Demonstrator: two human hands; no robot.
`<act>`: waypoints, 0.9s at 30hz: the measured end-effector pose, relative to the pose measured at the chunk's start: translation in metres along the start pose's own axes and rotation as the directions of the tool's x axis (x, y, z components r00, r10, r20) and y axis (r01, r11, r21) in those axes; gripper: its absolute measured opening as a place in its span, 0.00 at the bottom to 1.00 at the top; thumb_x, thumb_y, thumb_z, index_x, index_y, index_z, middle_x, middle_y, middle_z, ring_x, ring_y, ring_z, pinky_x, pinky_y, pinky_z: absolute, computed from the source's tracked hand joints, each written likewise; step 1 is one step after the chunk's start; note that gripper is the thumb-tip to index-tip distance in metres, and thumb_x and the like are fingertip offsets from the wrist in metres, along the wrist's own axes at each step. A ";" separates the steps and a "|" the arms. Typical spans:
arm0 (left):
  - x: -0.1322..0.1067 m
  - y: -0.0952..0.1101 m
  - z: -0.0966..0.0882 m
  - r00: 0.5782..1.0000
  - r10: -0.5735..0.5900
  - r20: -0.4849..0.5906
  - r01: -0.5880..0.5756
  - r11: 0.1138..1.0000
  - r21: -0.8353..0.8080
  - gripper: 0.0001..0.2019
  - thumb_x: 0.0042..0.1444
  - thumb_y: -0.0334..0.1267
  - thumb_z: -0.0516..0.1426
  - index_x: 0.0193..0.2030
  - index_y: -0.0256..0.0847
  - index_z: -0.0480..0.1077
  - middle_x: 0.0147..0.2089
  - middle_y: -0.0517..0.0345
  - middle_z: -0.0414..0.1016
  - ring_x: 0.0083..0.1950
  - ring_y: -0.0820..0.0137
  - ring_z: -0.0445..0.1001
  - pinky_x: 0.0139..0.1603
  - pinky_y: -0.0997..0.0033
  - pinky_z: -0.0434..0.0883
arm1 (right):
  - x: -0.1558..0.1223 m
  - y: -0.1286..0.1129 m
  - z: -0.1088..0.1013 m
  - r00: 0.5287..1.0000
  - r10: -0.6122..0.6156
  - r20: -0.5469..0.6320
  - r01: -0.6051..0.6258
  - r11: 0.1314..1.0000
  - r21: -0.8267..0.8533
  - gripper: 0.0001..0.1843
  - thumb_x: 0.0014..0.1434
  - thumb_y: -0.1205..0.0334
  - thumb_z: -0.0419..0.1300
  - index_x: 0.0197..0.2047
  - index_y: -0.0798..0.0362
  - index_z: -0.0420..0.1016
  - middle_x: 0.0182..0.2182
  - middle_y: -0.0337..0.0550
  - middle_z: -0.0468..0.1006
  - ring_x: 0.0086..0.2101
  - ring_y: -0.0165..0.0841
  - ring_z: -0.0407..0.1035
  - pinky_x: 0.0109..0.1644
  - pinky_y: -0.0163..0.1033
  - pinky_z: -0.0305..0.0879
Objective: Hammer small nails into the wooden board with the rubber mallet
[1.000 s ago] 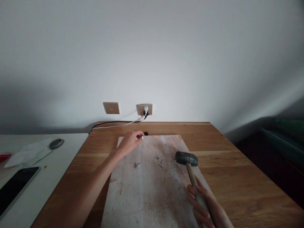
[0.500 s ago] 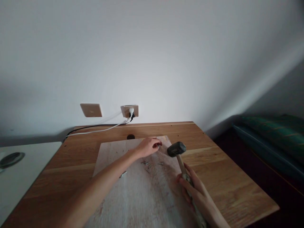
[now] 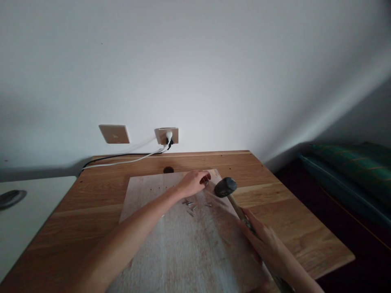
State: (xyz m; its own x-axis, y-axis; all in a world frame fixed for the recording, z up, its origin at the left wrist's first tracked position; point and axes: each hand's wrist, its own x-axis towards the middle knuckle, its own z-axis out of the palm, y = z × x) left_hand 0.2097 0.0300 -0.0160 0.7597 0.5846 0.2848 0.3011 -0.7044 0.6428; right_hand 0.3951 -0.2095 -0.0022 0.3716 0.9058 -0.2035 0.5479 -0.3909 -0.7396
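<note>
My left hand (image 3: 193, 184) is closed in a pinch near the far right corner of a pale wooden board (image 3: 171, 244). A thin metal nail (image 3: 207, 184) shows faintly at its fingertips. My right hand (image 3: 259, 234) is wrapped round the handle of a rubber mallet (image 3: 225, 187). The mallet's black head hangs just right of my left fingers, apart from them. Several loose nails (image 3: 190, 206) lie on the board below my left hand, and a single nail (image 3: 208, 204) lies to their right.
The board rests on a wooden desk (image 3: 293, 219). A row of small dark dots (image 3: 159, 188) marks the board's far side. Behind are a wall socket (image 3: 167, 135) with plugs and cables (image 3: 122, 162). A white surface (image 3: 33, 219) stands left; green striped fabric (image 3: 351, 162) lies right.
The view has tilted slightly. The mallet's head has shifted a little left, and my right hand has moved right along with the handle. My left hand stays pinched at the board's far corner.
</note>
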 end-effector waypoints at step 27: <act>0.001 -0.019 -0.002 0.992 -0.059 -0.111 0.054 0.997 -0.050 0.14 0.55 0.22 0.61 0.46 0.39 0.76 0.37 0.58 0.82 0.37 0.67 0.79 0.41 0.70 0.73 | 0.066 -0.036 0.010 0.957 -0.274 0.095 0.290 0.910 -0.297 0.18 0.75 0.49 0.45 0.47 0.49 0.71 0.33 0.49 0.83 0.39 0.49 0.83 0.36 0.40 0.61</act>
State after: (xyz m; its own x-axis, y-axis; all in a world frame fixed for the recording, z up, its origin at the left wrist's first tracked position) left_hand 0.2039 0.0449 -0.0265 0.6718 0.6664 0.3236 0.3123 -0.6508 0.6920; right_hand 0.3922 -0.1343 0.0051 0.1339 0.9896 -0.0534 0.8288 -0.1414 -0.5414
